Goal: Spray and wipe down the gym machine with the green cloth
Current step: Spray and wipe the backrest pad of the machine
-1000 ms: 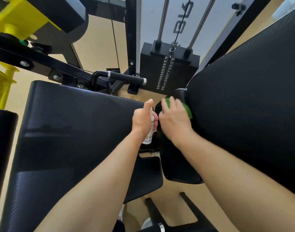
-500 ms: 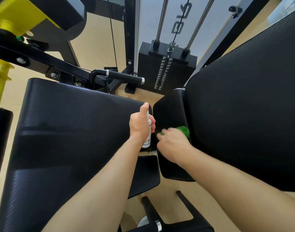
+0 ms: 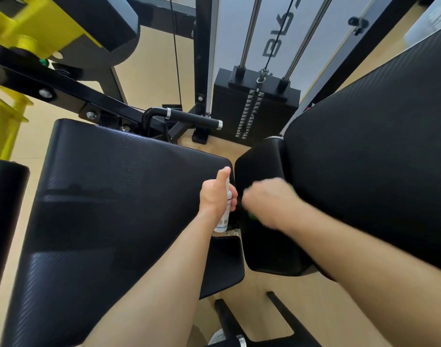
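Observation:
My left hand (image 3: 215, 194) grips a small white spray bottle (image 3: 224, 219) upright, thumb up, at the right edge of the wide black seat pad (image 3: 109, 196). My right hand (image 3: 267, 199), blurred by motion, holds the green cloth (image 3: 252, 216) against the narrow black side pad (image 3: 262, 166). Only small green bits of cloth show under and beside the hand. The big black back pad (image 3: 377, 159) rises just right of the hand.
A black weight stack (image 3: 254, 103) with two chrome guide rods stands behind. A black handle bar (image 3: 189, 118) juts out above the seat pad. Yellow frame parts (image 3: 22, 28) sit at top left. Black frame feet (image 3: 239, 329) lie on the tan floor below.
My right hand with the cloth has slid down the side pad from its top toward the middle. The left hand with the bottle has stayed almost still.

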Demonstrator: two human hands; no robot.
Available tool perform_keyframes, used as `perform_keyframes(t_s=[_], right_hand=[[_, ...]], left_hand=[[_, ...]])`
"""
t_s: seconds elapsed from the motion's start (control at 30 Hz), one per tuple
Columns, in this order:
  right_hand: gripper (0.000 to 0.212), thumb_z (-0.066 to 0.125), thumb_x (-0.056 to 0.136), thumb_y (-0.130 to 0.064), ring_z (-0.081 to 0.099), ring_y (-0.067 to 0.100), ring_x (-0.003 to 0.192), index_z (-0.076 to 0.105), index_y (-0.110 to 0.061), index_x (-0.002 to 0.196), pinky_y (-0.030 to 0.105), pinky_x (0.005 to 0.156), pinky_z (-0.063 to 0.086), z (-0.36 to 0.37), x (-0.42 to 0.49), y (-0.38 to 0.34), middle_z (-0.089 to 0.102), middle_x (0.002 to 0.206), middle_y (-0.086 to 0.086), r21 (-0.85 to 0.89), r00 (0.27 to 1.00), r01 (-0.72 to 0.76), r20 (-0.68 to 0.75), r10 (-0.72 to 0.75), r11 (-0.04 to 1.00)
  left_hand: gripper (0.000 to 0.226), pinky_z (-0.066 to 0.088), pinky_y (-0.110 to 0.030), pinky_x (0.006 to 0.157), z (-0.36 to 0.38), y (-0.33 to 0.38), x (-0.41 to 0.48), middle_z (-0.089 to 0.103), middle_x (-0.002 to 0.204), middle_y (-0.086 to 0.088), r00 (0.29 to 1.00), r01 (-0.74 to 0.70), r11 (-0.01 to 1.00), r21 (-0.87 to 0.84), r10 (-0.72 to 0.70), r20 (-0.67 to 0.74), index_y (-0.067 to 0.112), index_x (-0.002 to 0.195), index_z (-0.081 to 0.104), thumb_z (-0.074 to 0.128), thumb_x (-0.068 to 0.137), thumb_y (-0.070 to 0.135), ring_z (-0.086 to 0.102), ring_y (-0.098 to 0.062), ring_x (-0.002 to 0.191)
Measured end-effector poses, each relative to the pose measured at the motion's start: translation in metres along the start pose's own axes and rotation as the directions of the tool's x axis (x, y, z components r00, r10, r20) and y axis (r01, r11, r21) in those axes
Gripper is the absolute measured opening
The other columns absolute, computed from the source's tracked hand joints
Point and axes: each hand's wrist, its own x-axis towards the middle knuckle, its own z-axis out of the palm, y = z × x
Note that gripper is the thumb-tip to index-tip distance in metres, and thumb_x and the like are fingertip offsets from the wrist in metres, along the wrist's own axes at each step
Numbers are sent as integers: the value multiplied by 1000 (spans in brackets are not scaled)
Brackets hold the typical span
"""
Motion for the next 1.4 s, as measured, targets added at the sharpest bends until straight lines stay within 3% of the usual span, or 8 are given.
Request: perform_keyframes(t_s=[0.13,0.33,0.63,0.77,0.9,1.0,1.2,1.4], right_hand=[[30,62,91,-17,65,26,111,69,-28,118,40,82,57,-39,8,61,66,120,-3,136,873,-286,-372,316,949],[34,63,89,-9,65,33,106,70,-27,117,39,75,48,-57,30,95,69,117,0,227,774,-370,-461,434,901],[27,52,100,-29,57,26,116,68,-22,121,39,93,46,34,100,0,65,122,3,-43,989,-95,-120,90,995],[24,50,102,-23,66,26,106,70,-20,115,43,97,50,50,68,-26,71,113,1,-110,983,146,130,-132,983],[21,52,101,-24,62,25,119,70,-21,112,51,124,16,7,98,23,72,116,1,-175,1000,10,-1,-11,985],[23,53,101,-24,57,27,120,69,-20,118,48,112,35,8,110,11,68,121,3,-137,997,-74,-5,74,988],[24,56,99,-13,64,30,106,64,-14,122,39,71,50,46,46,-50,66,119,5,-13,919,208,344,-191,978],[29,60,96,-22,66,29,101,67,-28,123,38,75,55,-31,24,54,67,113,5,20,998,-27,-49,28,999]], left_hand=[[62,52,-35,64,4,2,5,59,55,-5,999,37,999,0,-37,23,11,59,62,46,103,52,56,-17,52],[56,51,-35,62,15,2,16,58,55,-5,996,85,996,7,-85,-25,10,60,61,46,103,44,56,-19,56],[64,52,-36,65,2,-10,26,62,53,-4,976,94,996,6,-91,-199,8,62,63,47,101,56,59,-19,54],[63,55,-37,67,-20,-18,24,63,53,-2,965,96,995,17,-89,-247,10,62,64,46,102,56,61,-19,59],[64,55,-39,69,-28,-20,25,62,54,-3,969,74,997,-17,-76,-235,11,61,63,45,102,56,61,-20,58],[63,52,-36,65,-27,-20,25,62,54,-3,971,39,999,-26,-44,-236,10,60,63,46,102,55,60,-19,58],[65,51,-36,65,-26,-20,15,61,55,-3,986,-17,1000,16,19,-165,10,58,62,45,103,54,59,-17,55],[65,52,-37,68,-11,-24,-8,59,55,-5,999,-9,999,45,7,36,9,59,61,44,104,54,56,-16,50]])
